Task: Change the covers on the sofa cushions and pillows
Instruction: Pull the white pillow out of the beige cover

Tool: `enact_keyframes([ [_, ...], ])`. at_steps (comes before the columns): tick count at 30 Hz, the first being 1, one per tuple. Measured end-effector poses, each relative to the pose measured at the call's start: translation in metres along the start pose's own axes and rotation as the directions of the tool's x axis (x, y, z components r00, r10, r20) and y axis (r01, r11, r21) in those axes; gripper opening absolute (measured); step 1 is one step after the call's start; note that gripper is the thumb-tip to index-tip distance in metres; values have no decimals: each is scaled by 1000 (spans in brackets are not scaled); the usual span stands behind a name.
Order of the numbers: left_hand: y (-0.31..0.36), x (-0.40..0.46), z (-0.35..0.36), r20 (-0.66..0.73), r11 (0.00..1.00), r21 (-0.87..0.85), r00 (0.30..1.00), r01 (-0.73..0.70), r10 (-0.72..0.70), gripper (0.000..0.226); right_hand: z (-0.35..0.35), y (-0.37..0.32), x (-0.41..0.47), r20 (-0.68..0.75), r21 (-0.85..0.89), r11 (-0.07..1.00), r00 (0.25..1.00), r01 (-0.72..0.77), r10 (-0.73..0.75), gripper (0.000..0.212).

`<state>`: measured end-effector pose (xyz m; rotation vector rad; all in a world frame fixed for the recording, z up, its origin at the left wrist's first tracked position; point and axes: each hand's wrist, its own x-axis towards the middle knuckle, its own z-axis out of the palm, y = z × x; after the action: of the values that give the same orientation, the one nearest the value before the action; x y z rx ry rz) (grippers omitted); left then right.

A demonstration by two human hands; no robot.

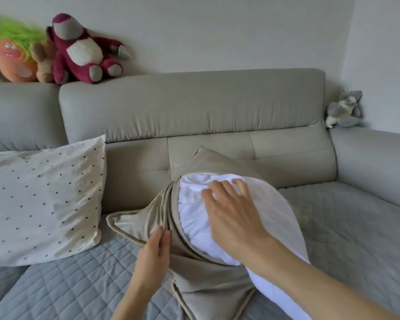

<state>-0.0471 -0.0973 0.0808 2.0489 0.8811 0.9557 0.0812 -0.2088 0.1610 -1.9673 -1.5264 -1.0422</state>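
A white cushion insert (pixel 194 218) lies on the sofa seat, partly inside a beige cover (pixel 208 289) with piped edges. The cover is bunched around the insert's left and lower sides, and its opening gapes toward me. My right hand (pixel 231 211) lies flat on the white insert with fingers spread and pressing into it. My left hand (pixel 154 252) pinches the bunched edge of the beige cover at its opening. The insert's right end sticks out of the cover.
A white pillow with black dots (pixel 42 199) leans at the left on the grey quilted seat (pixel 74 285). Plush toys (pixel 79 49) sit on the sofa backrest at top left, and a grey plush (pixel 344 109) rests by the right armrest.
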Motion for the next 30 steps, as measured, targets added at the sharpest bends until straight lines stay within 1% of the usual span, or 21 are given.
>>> enact_keyframes([
  [1, 0, -1, -4, 24, 1000, 5, 1000, -5, 5, 28, -2, -23, 4, -31, 49, 996, 997, 72, -71, 22],
  [2, -1, -2, -6, 42, 1000, -2, 999, -4, 4, 28, 2, -41, 5, -34, 95, 989, 994, 109, -106, 19],
  [3, 0, -3, -7, 52, 1000, -16, 999, -3, 4, 27, 9, -52, 3, -8, 123, 988, 995, 97, -96, 20],
  [4, -1, -5, -8, 43, 999, -33, 999, -1, 3, 28, 17, -58, 1, 41, 123, 991, 998, 45, -50, 26],
  [5, -3, -8, -11, 24, 999, -48, 1000, -3, 4, 31, 26, -59, -2, 91, 90, 996, 996, -13, 4, 29],
  [6, -3, -10, -12, 5, 999, -49, 1000, -12, 12, 33, 34, -54, -5, 131, 22, 999, 990, -49, 46, 28],
  [8, -1, -12, -15, -16, 999, -7, 999, -45, 44, 38, 45, -39, -13, 148, -116, 992, 986, -58, 75, 22],
  [10, 4, -8, -17, -66, 998, 32, 997, -49, 51, 42, 46, -27, -15, 170, -167, 985, 983, -43, 71, 35],
  [12, 6, -3, -16, -132, 1000, 3, 991, 10, -9, 43, 47, -21, -13, 192, -162, 987, 981, -4, 36, 42],
  [13, 7, -2, -14, -164, 999, -21, 985, 43, -46, 41, 48, -21, -12, 207, -170, 985, 978, 17, 19, 41],
  [14, 8, -1, -11, -208, 997, -37, 976, 64, -70, 37, 51, -22, -10, 209, -186, 981, 978, 52, -12, 36],
  [16, 10, -2, -6, -322, 993, -78, 941, 86, -106, 21, 55, -31, -6, 214, -195, 973, 973, 125, -82, 16],
  [17, 11, -1, -5, -370, 991, -88, 921, 97, -123, 19, 57, -38, -4, 226, -177, 974, 969, 139, -97, 16],
  [19, 9, 0, -3, -405, 989, -30, 903, 142, -142, 38, 58, -55, -4, 254, -117, 986, 963, 118, -85, 28],
  [21, 4, 0, -2, -387, 968, 58, 899, 243, -203, 54, 59, -66, -9, 276, -59, 994, 958, 96, -76, 30],
  [22, 3, -2, -2, -380, 952, 91, 893, 293, -239, 55, 61, -68, -14, 271, -21, 995, 958, 97, -88, 27],
  [23, 2, -3, -2, -373, 939, 121, 891, 323, -258, 52, 62, -68, -18, 264, 18, 995, 959, 99, -100, 23],
  [24, 1, -4, -2, -364, 934, 155, 898, 322, -249, 45, 61, -66, -21, 250, 43, 994, 963, 96, -103, 19],
  [25, 0, -5, -2, -358, 936, 195, 910, 293, -210, 39, 60, -63, -22, 244, 50, 995, 965, 90, -100, 16],
  [27, -5, -6, -2, -354, 943, 256, 929, 211, -112, 35, 57, -55, -21, 245, 21, 995, 964, 101, -103, 16],
  [30, -14, -3, 0, -367, 960, 238, 929, 145, -49, 32, 52, -51, -20, 230, -2, 994, 967, 113, -110, 20],
])
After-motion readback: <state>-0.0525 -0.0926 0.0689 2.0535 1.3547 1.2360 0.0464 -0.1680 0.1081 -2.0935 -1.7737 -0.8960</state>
